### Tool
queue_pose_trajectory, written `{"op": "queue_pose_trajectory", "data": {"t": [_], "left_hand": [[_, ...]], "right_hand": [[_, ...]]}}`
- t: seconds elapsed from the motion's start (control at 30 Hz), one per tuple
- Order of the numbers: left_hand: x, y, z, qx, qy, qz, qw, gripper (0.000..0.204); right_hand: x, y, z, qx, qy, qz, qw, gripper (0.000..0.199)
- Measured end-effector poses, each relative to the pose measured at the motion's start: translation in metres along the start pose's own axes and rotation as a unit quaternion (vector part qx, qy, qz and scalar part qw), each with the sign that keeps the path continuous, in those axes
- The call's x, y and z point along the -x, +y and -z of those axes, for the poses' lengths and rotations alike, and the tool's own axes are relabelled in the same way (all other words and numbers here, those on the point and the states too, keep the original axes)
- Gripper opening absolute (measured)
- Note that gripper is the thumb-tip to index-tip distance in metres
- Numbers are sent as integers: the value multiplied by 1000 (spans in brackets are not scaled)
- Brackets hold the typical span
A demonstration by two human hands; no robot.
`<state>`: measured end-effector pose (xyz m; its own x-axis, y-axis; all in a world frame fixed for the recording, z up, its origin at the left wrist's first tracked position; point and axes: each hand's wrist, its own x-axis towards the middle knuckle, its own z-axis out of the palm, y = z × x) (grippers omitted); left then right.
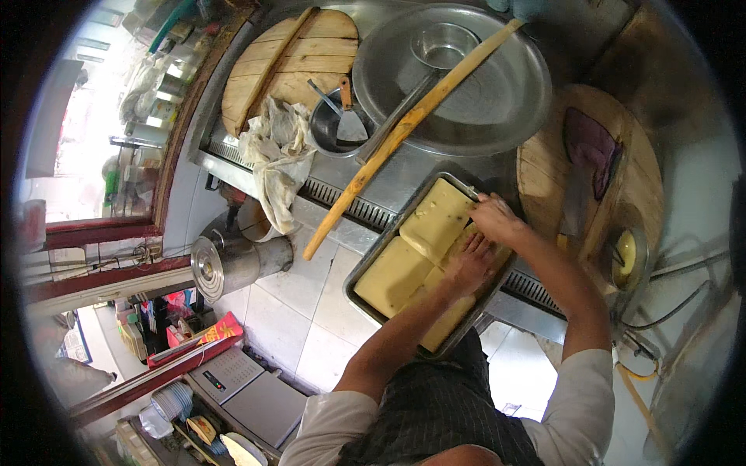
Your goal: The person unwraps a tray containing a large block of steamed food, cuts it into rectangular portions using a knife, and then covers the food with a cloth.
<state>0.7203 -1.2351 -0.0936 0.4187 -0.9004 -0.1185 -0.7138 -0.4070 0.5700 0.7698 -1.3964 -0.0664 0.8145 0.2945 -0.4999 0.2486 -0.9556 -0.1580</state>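
- Two bare hands press flat on pale yellow slabs point(404, 264) lying in a rectangular metal tray point(365, 268), which sits near the middle of the view, overhanging the counter's front edge toward the person.
- The left hand point(470, 260) lies palm down on the slabs near the tray's 3 o'clock side, fingers spread and gripping nothing.
- The right hand point(497, 220) rests at the tray's 1 o'clock corner, fingers curled over a slab's edge; whether it pinches anything, I cannot tell.
- By my judgement the tray is nearly full: slabs cover most of its floor, and only settling or shifting them looks left.
- At 11 o'clock from the tray a long wooden stick point(412, 128) slants across a wide steel basin point(497, 93); at 3 o'clock a round wooden board point(544, 171) carries a cleaver point(576, 203).
- Room is tight at 12 and 3 o'clock; the open side is 8 o'clock, over the tiled floor point(303, 311).
- A white cloth point(276, 155) hangs over the counter edge at 10 o'clock.
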Motion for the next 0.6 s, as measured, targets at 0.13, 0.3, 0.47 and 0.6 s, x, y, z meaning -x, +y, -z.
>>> {"op": "queue_pose_trajectory", "data": {"t": [0.13, 0.3, 0.47, 0.6], "left_hand": [[8, -2, 4, -11, 17, -34, 999, 55], [19, -1, 8, 12, 12, -50, 999, 48], [31, -1, 10, 89, 41, -44, 994, 37], [50, -5, 28, 172, 53, -11, 984, 30]], "right_hand": [[3, 1, 11, -15, -47, -11, 999, 35], [12, 3, 8, -79, -25, -32, 996, 32], [21, 10, 10, -71, -99, -22, 992, 26], [24, 12, 16, -105, -197, -41, 974, 34]]}}
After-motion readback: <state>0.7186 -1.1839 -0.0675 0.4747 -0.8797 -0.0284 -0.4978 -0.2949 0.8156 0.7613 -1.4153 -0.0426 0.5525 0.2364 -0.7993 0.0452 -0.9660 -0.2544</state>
